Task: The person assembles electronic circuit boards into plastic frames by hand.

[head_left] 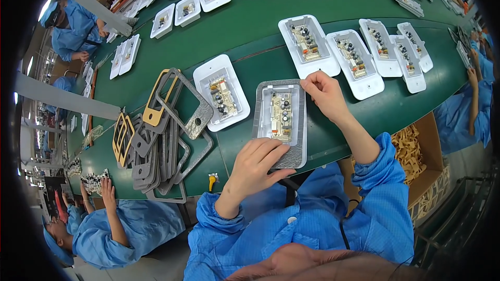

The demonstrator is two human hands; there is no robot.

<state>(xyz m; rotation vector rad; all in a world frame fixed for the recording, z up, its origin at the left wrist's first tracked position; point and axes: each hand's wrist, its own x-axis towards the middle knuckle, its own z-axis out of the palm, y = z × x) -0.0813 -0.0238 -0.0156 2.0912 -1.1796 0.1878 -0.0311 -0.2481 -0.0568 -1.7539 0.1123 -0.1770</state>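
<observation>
In front of me on the green table lies a white plastic housing with a circuit board point(282, 114) inside it. A grey rectangular gasket point(258, 105) lies around the opening along the housing's rim. My right hand point(327, 94) pinches the gasket at its far right corner, thumb and fingertips closed there. My left hand point(258, 165) lies over the near left part of the gasket, fingers stretched across it and thumb apart by the near edge. Another open housing point(201, 74) with a board sits to the left. Beside it is a pile of grey gaskets point(165, 158), some with yellow faces.
Several open housings point(376, 84) with boards stand to the right, and more point(216, 6) line the far side. A small yellow-handled tool point(212, 181) lies near the table edge. A cardboard box point(432, 148) of tan parts stands at right. Co-workers in blue sit around.
</observation>
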